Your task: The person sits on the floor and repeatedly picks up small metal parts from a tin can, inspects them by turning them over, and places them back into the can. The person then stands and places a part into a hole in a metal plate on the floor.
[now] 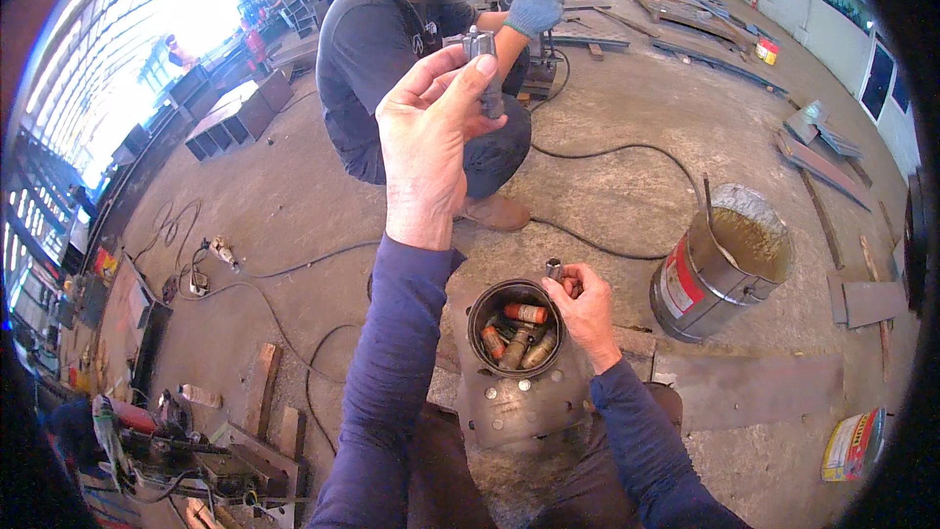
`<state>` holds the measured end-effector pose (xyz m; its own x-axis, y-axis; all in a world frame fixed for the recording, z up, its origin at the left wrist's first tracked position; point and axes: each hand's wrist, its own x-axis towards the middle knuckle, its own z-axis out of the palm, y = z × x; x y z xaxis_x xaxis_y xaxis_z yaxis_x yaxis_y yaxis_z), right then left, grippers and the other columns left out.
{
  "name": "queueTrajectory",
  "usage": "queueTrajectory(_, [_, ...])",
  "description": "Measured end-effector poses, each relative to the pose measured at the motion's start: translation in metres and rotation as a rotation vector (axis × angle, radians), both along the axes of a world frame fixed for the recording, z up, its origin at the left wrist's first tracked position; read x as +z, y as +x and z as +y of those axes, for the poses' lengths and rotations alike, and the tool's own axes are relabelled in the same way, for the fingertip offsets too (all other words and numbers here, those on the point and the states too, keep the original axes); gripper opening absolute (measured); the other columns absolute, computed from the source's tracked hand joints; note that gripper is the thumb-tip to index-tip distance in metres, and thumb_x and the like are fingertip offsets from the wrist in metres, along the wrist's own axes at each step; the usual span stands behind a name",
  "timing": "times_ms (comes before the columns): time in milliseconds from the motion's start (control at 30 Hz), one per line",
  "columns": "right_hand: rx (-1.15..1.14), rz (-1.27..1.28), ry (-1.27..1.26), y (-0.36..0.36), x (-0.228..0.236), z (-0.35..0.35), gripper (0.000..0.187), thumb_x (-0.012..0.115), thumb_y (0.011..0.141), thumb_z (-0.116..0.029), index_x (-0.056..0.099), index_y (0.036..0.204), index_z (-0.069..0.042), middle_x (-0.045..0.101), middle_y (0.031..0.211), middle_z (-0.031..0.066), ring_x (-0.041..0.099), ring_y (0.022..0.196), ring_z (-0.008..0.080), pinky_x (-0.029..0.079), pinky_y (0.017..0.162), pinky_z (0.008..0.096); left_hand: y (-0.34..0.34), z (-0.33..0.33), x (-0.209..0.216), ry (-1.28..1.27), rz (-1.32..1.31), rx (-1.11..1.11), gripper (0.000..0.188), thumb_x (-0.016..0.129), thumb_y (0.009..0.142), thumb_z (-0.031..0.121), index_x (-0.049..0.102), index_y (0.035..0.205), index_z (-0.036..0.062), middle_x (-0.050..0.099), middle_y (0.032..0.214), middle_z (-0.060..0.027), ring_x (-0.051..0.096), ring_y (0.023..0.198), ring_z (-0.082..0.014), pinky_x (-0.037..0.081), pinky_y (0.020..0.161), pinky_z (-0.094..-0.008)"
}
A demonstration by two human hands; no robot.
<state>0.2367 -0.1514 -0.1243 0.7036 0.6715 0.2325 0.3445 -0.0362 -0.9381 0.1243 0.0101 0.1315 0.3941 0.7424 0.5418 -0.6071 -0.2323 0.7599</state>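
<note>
My left hand [426, 127] is raised in front of me, pinching a grey metal drill cutter [480, 69] with a wide, grooved upper end and a narrower lower part. Lower down, my right hand [586, 313] is closed on a short metal cylinder [554, 268] at the far right rim of a round dark pot [474, 321]. Inside the pot lie several cylindrical metal pieces [516, 348], some with an orange section [526, 313]. Beneath the pot is a steel plate [519, 416] with holes and small round discs on it.
A co-worker [367, 69] in a blue glove [536, 7] squats just ahead. An open metal bucket [685, 279] stands at right, a paint can [854, 446] at lower right. Cables [627, 149] cross the floor. Tools and steel parts [245, 460] crowd the lower left.
</note>
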Motion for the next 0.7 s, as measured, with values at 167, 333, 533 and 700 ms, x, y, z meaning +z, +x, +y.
queueTrajectory(167, [-0.007, -0.004, 0.001, 0.0001, 0.0023, -0.0028, 0.032, 0.084, 0.085, -0.025, 0.07, 0.1, 0.0, 0.06, 0.071, 0.0014, 0.056, 0.066, 0.0102, 0.049, 0.062, 0.0299, 0.0007, -0.0003, -0.0002, -0.071, -0.021, -0.195, 0.033, 0.074, 0.097, 0.017, 0.067, 0.123, -0.0015, 0.074, 0.103, -0.0102, 0.074, 0.086, -0.0197, 0.066, 0.069, -0.0363])
queueTrajectory(333, [-0.012, 0.007, 0.013, -0.0001, 0.003, -0.0041, 0.032, 0.084, 0.086, -0.024, 0.07, 0.101, 0.0, 0.06, 0.071, 0.001, 0.056, 0.066, 0.0103, 0.049, 0.062, 0.03, 0.0009, 0.0009, -0.0035, -0.105, 0.001, -0.336, 0.032, 0.066, 0.103, 0.022, 0.067, 0.126, -0.0002, 0.074, 0.103, -0.0104, 0.074, 0.092, -0.0216, 0.066, 0.073, -0.0375])
queueTrajectory(533, [0.004, -0.008, 0.009, 0.001, 0.0039, -0.005, 0.033, 0.084, 0.086, -0.024, 0.07, 0.102, 0.0, 0.06, 0.071, 0.0009, 0.056, 0.066, 0.01, 0.049, 0.062, 0.0293, 0.0002, -0.0011, -0.0023, -0.117, 0.031, -0.417, 0.035, 0.064, 0.104, 0.022, 0.065, 0.129, -0.001, 0.073, 0.109, -0.0131, 0.073, 0.098, -0.0247, 0.066, 0.075, -0.0376])
queueTrajectory(700, [-0.006, 0.016, 0.026, -0.0002, 0.0061, -0.0058, 0.032, 0.084, 0.086, -0.023, 0.07, 0.101, 0.001, 0.059, 0.07, 0.0, 0.054, 0.065, 0.0088, 0.047, 0.06, 0.0284, -0.0001, -0.0003, -0.0054, -0.114, 0.09, -0.39, 0.036, 0.064, 0.104, 0.022, 0.064, 0.131, -0.0011, 0.073, 0.112, -0.0134, 0.073, 0.099, -0.025, 0.065, 0.076, -0.0382])
